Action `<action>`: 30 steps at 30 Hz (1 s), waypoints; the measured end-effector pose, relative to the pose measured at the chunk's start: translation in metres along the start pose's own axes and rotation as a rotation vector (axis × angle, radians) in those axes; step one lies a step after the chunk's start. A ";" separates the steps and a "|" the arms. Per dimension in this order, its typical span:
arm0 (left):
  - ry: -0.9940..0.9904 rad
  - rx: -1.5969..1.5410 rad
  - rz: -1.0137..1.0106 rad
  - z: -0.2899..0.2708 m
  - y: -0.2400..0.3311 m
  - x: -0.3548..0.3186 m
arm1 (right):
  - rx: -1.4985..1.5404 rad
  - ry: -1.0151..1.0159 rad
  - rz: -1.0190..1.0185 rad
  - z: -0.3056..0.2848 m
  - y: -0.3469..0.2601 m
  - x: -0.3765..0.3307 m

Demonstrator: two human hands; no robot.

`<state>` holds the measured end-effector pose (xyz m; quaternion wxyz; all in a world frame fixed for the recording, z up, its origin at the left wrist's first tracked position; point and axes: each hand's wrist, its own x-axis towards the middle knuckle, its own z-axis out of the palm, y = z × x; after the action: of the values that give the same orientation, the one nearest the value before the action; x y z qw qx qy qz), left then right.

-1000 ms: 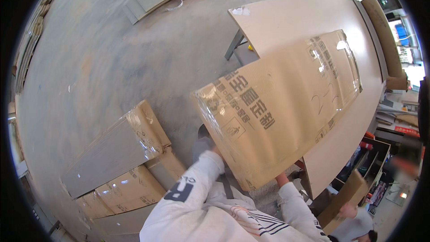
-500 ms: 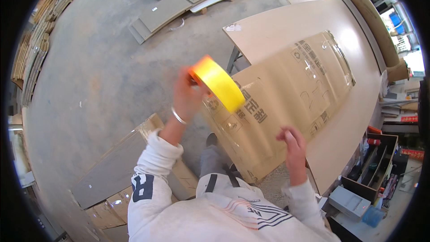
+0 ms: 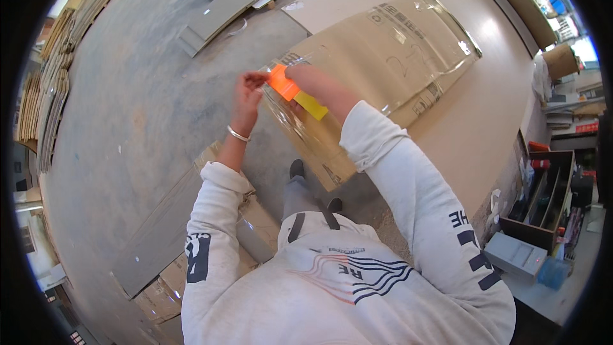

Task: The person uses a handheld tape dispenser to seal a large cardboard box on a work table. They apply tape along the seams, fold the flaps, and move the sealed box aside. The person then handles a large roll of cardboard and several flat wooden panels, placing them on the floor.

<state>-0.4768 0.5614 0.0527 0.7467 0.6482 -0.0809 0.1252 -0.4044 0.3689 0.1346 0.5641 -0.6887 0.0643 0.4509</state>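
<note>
Whereas half a second ago the left hand held the tape roll up by itself, the right hand has now crossed over to it, so the work has gone from one hand to two. Roll, orange and yellow, sits above the carton's near left corner; can't tell if it touches the cardboard. Right hand appears wrapped around the roll, grasping it, fingers partly hidden. Left hand is just off the carton's left edge, fingers bent, tips right at the roll's orange part; cannot tell whether they pinch it or a tape end. A second ago both hands were at the carton's near end; neither seems to be supporting it now, so attention looks shifted from carton to roll. Carton lies on a big pale board, clear tape shiny along its near and far ends. Gray panels on the floor beyond the carton, another package down to its left, dark open toolbox well off to its right.
</note>
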 end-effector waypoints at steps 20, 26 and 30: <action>-0.043 1.296 0.214 0.077 -0.084 -0.051 | -0.046 0.259 -0.239 -0.065 0.334 -0.257; -0.414 1.547 0.058 0.106 -0.054 -0.057 | -0.046 0.249 -0.234 -0.066 0.341 -0.220; -0.732 1.298 0.215 0.172 -0.016 -0.151 | 0.025 0.224 -0.136 -0.064 0.342 -0.214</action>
<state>-0.6091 0.3769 0.0196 0.1238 0.9469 -0.2967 -0.0034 -0.6984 0.1042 0.0344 0.5910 -0.7306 0.0857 0.3309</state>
